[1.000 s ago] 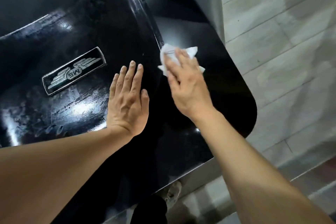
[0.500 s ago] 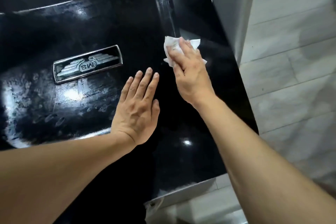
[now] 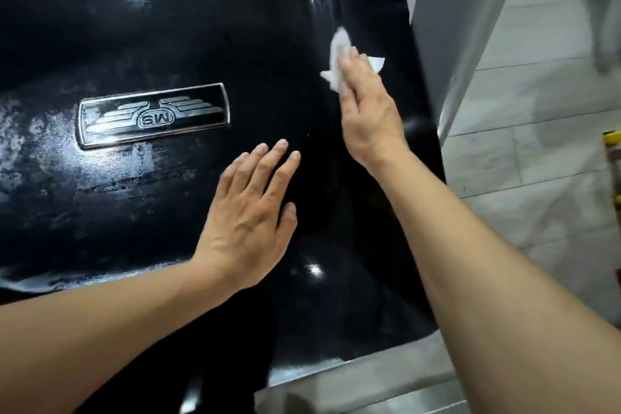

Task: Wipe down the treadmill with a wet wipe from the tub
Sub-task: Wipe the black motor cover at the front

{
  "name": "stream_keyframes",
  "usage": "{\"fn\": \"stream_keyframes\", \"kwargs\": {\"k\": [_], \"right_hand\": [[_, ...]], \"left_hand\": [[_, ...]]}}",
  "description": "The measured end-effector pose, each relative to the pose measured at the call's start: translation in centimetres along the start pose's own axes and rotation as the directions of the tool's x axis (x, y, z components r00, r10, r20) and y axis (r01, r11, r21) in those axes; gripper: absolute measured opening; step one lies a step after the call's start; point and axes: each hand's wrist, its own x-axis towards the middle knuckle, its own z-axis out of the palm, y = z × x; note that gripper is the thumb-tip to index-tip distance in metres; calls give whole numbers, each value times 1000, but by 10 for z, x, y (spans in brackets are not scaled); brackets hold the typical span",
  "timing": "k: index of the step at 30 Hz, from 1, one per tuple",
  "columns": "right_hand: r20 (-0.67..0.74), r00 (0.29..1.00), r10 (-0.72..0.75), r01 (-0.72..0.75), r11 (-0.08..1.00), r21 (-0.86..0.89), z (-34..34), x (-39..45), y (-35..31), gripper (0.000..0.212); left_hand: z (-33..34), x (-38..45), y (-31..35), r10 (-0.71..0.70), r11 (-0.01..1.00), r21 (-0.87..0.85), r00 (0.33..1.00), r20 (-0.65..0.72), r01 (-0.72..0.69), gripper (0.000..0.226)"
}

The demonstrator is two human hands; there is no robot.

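Since the earlier frames the right hand [image 3: 368,111] has slid the wet wipe [image 3: 337,59] farther up the glossy cover, away from the person, while the left hand [image 3: 250,208] has kept its place below the badge. Nearest the camera, the left hand lies flat on the black treadmill cover [image 3: 168,27], fingers straight and together, palm down, holding nothing. Beyond it and to its right, the right hand presses the crumpled white wipe against the cover with extended fingers; the wipe sticks out past the fingertips and to both sides of them, so most of it shows above the hand. The two hands are apart, the wipe well clear of the left one. The cover is shiny, with smeared wet patches on its left part around a silver winged badge [image 3: 154,114]. A grey upright post [image 3: 460,27] rises just right of the wipe. Past it lies pale wood-look flooring [image 3: 537,178]. The wipe's long axis runs roughly up the cover, tilted slightly left.
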Motion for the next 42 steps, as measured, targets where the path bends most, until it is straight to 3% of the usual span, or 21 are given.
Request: {"fn": "stream_keyframes", "kwargs": {"k": [3,5,6,8,10,12,15,17,18,19,21,23,24,28,30,33,34,36,39,41,42], "right_hand": [[-94,951,296,-307,941,-146,-17,25,43,44],[-154,914,374,-403,877,-263,-13,39,39,40],[-154,925,347,-378,886,-268,-5,43,25,38],[-82,986,148,-162,966,-200,8,47,-2,43],[2,1000,19,-19,994,-109,11,58,-8,47],[-4,997,72,-72,990,-124,5,80,13,48],[-73,941,332,-339,899,-278,-4,119,35,49],[-182,880,438,-471,853,-225,2,134,25,47],[-208,878,430,-468,864,-188,9,135,12,45],[-192,916,353,-384,910,-156,15,132,-1,47],[-75,995,68,-78,988,-136,25,115,-16,49],[-17,996,-89,86,985,-150,16,116,-6,45],[-29,998,-61,55,982,-180,8,129,4,44],[-99,956,278,-295,911,-288,-7,202,22,38],[-42,977,211,-215,952,-219,4,209,1,38],[115,987,-113,133,975,-178,21,195,-18,36],[134,978,-160,184,963,-196,20,196,-18,37],[59,996,-64,77,965,-249,10,220,-5,39],[-87,959,269,-282,893,-351,-10,260,13,43],[-114,936,332,-351,865,-358,-11,267,7,42],[-99,953,285,-302,893,-334,-4,263,-3,38]], "left_hand": [[-11,30,-13,3,1000,-12,998,-62,-3,53],[-12,64,-30,-22,1000,20,995,-98,24,54],[-12,81,-41,-52,998,39,993,-104,56,57],[-16,117,-60,-139,989,48,988,-71,142,65],[-18,141,-75,-201,976,81,979,-29,203,69],[-16,149,-82,-215,970,110,976,-28,217,70],[-10,144,-81,-217,966,129,974,-67,224,68],[-11,145,-78,-216,970,101,974,-66,222,65],[-12,146,-78,-218,970,95,973,-70,224,63],[-13,147,-79,-219,970,95,973,-75,226,62],[-13,145,-81,-230,967,94,970,-81,237,61],[-12,146,-78,-225,969,83,971,-83,232,61],[-11,145,-79,-225,969,82,971,-86,232,61],[-13,145,-78,-240,966,72,964,-113,249,65],[-13,145,-77,-239,967,67,965,-106,247,65],[-13,146,-77,-243,966,64,965,-100,250,65],[-13,145,-77,-243,966,67,965,-96,249,66],[-13,145,-77,-243,966,68,965,-102,251,66],[-11,145,-77,-236,966,81,965,-110,246,65],[-11,146,-76,-238,965,84,965,-108,248,65],[-11,146,-76,-239,965,89,965,-105,249,65]]}}
